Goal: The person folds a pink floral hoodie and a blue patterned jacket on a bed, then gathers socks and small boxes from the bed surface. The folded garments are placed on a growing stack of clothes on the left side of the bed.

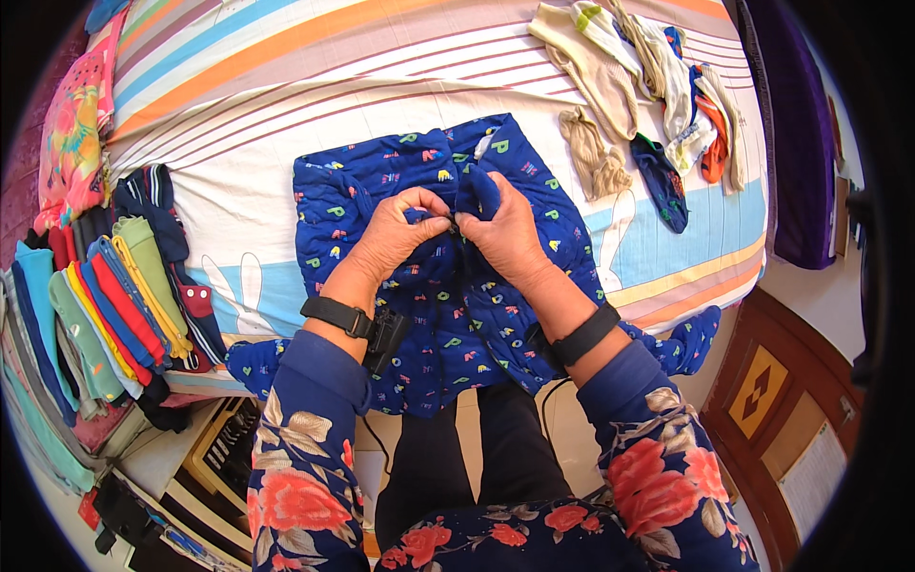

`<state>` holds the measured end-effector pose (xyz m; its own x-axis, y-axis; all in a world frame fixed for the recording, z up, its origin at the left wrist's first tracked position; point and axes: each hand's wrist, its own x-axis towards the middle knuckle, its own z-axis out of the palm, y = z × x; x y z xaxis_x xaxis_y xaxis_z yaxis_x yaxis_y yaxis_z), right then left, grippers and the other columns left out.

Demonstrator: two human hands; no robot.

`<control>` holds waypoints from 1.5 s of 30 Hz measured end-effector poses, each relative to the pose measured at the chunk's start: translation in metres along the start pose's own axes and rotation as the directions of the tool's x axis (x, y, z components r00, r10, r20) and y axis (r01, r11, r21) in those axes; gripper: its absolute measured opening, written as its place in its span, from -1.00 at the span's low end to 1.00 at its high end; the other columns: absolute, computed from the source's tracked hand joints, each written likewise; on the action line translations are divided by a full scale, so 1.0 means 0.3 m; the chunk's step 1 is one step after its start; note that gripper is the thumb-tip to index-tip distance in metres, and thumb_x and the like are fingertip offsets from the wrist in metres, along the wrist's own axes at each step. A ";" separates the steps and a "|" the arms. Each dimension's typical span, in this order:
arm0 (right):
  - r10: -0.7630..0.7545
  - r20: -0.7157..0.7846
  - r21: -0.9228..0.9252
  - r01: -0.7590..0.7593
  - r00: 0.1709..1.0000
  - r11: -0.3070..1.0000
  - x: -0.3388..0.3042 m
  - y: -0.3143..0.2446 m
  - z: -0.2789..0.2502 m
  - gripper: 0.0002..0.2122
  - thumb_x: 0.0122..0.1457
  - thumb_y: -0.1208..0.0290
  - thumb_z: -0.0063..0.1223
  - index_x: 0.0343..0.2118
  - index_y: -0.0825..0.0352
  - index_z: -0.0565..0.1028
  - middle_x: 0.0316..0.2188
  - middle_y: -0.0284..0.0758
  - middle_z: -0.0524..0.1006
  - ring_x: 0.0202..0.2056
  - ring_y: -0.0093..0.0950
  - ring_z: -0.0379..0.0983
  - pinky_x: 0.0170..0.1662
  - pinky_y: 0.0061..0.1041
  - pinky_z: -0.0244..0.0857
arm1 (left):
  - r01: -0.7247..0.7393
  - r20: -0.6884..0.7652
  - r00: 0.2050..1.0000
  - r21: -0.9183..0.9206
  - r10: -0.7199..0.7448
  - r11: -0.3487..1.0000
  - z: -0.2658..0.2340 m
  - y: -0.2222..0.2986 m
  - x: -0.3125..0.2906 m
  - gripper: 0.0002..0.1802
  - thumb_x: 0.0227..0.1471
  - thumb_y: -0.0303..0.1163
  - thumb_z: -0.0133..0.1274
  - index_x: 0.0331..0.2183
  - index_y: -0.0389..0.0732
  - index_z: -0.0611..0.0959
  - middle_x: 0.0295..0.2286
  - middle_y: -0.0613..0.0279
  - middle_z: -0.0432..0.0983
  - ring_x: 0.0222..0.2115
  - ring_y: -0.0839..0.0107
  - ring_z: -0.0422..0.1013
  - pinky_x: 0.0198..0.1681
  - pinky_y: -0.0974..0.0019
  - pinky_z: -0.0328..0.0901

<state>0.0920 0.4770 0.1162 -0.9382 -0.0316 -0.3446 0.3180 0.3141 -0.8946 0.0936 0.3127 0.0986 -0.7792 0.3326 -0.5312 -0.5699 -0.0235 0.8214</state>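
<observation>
A navy blue padded jacket (519, 324) printed with small coloured letters lies spread at the near edge of the bed, its sleeves out to both sides. Its front opening runs down the middle, between my hands. My left hand (405, 234) is closed, thumb and fingers pinching the cloth at the upper part of that opening. Close beside it, my right hand (505, 234) pinches the other edge, with a folded flap of the jacket standing up by its fingers. Fingertips of both hands nearly meet; whatever small fastening lies between them is too small to make out.
Folded clothes (114, 305) stand in rows along the bed's left side, near a bright patterned cloth (76, 133). Several loose socks (596, 81) lie at the far right of the striped sheet (381, 105). A brown wooden door (772, 391) stands at the lower right.
</observation>
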 end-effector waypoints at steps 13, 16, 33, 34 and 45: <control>0.055 0.283 0.134 -0.096 0.958 0.986 0.001 -0.013 -0.050 -0.62 -0.16 0.56 0.16 -0.19 0.39 0.38 -0.34 -0.38 0.45 -0.31 -0.62 0.33 -0.15 -0.63 0.22 | 0.008 -0.022 1.000 0.024 -0.007 1.000 -0.007 0.005 -0.028 -0.83 -0.21 -0.55 0.16 -0.43 -0.25 0.56 -0.44 0.38 0.42 -0.38 0.61 0.32 -0.24 0.55 0.23; 0.076 0.322 0.130 -0.124 0.944 0.984 0.015 0.000 -0.056 -0.60 -0.17 0.60 0.15 -0.18 0.38 0.37 -0.32 -0.40 0.45 -0.30 -0.63 0.33 -0.13 -0.63 0.22 | 0.021 -0.010 1.000 0.010 -0.021 1.000 -0.006 0.005 -0.026 -0.83 -0.20 -0.55 0.16 -0.42 -0.26 0.56 -0.43 0.38 0.43 -0.38 0.60 0.32 -0.24 0.55 0.23; -0.233 0.069 -0.037 0.236 0.970 0.971 -0.031 -0.010 -0.030 -0.76 -0.18 0.61 0.10 -0.37 0.33 0.37 -0.52 -0.23 0.47 -0.43 -0.33 0.46 -0.35 -0.51 0.29 | -0.026 -0.033 0.998 0.447 0.045 0.894 0.017 0.030 -0.006 -0.80 -0.21 -0.52 0.15 -0.40 -0.26 0.58 -0.52 0.28 0.49 -0.47 0.53 0.36 -0.30 0.47 0.26; -0.231 0.069 -0.026 0.233 0.970 0.972 -0.026 -0.013 -0.034 -0.75 -0.19 0.61 0.11 -0.38 0.33 0.37 -0.52 -0.22 0.46 -0.43 -0.31 0.45 -0.34 -0.51 0.29 | -0.020 -0.054 0.997 0.497 0.054 0.867 0.022 0.033 -0.005 -0.79 -0.21 -0.51 0.14 -0.38 -0.26 0.58 -0.52 0.27 0.49 -0.47 0.52 0.36 -0.30 0.46 0.26; -0.095 -0.010 0.024 0.096 0.995 0.995 0.012 0.020 -0.037 -0.74 -0.18 0.59 0.15 -0.36 0.39 0.37 -0.48 -0.35 0.42 -0.41 -0.63 0.29 -0.27 -0.60 0.24 | -0.312 -0.087 0.908 0.510 0.409 0.802 0.048 0.027 -0.029 -0.87 -0.24 -0.50 0.16 -0.48 -0.23 0.62 -0.31 0.24 0.49 -0.31 0.50 0.38 -0.22 0.46 0.25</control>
<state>0.0891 0.4893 0.1128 -0.9655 -0.0521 -0.2550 0.2301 0.2871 -0.9298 0.0995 0.3232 0.1130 -0.9637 0.2105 -0.1644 -0.0805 0.3579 0.9303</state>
